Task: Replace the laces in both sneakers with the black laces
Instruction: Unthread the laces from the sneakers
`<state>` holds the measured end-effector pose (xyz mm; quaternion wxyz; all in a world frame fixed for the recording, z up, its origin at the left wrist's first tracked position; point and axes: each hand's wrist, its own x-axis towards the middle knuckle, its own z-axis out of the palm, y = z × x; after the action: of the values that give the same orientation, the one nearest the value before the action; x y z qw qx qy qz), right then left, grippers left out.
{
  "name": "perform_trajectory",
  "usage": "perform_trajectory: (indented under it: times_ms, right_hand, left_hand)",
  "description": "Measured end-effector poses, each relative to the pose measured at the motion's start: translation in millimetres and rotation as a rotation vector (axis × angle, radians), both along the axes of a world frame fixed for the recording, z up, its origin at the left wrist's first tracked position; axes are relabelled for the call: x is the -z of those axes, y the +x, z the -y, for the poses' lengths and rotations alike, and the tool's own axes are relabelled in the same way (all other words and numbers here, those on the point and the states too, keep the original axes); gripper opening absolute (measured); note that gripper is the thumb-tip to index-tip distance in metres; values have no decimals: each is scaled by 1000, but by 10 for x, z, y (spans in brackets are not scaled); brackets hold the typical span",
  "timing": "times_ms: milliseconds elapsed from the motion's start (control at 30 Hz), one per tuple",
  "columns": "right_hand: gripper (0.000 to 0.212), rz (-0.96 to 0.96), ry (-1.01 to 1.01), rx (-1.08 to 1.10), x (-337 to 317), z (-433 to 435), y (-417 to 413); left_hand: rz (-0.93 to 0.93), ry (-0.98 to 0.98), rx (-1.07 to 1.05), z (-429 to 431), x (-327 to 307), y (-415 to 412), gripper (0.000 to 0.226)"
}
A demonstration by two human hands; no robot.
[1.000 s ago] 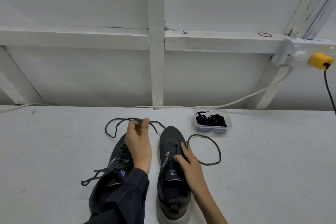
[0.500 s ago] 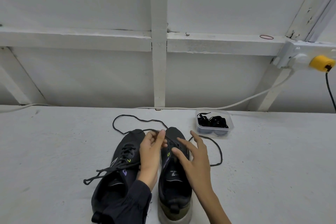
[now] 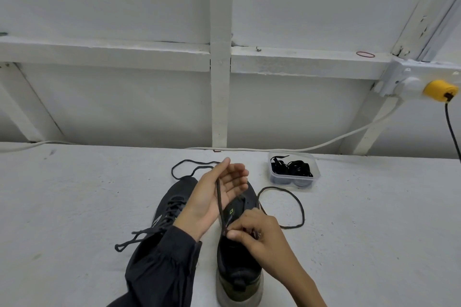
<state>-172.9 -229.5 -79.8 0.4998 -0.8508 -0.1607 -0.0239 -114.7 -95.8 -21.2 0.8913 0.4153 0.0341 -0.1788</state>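
Observation:
Two dark sneakers stand side by side on the white table. The left sneaker (image 3: 172, 204) is laced, with its lace ends trailing to the left. The right sneaker (image 3: 239, 271) lies under my hands. A dark lace (image 3: 291, 207) loops on the table to the right and behind the toes. One taut stretch of it runs across the palm of my left hand (image 3: 212, 197), whose fingers are straight and spread. My right hand (image 3: 254, 232) pinches that stretch over the right sneaker's eyelets. A clear tub (image 3: 314, 172) holds the black laces (image 3: 291, 168).
The tub sits at the back right near the wall. A white cable runs along the wall's foot up to a socket box with a yellow plug (image 3: 437, 90) and a black cord. White beams frame the wall behind.
My left hand has turned palm-up and spread its fingers, with the lace now lying across it. My right hand has pulled back from the toe and pinched the lace at the eyelets.

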Motion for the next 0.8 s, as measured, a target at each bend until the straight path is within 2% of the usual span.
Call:
perform_trajectory:
  times_ms: [167,200,267,333,367,433,500,567,667,800]
  right_hand:
    - [8,-75,-56,5,-135,36,111]
    - [20,-119,-35,4,-187,50,126]
    - [23,-137,-99,-15,-299,107,173]
    - [10,-94,-121,65,-502,110,243]
    - [28,-19,-133,88,-485,143,374]
    - [26,-18,-62,106,-506,155,505]
    - [2,3,-36,158,-561,163,575]
    - [14,47,-28,171,-628,201,557]
    - [6,90,-75,187,-665,220,481]
    - [12,120,-78,257,-679,206,362]
  left_hand:
    - [98,111,318,-1,-247,-159,38]
    - [115,135,370,15,-270,-205,39]
    - [142,190,437,46,-289,-278,42]
    - [158,245,491,61,-273,-322,44]
    - [159,268,511,66,-257,-336,45]
    - [143,307,506,60,-215,-337,47]
    - [120,343,465,43,-182,-311,50]
    - [105,388,424,31,-164,-289,55]
    - [70,378,377,38,-134,-276,57]
    - [20,300,354,70,-103,-280,55]
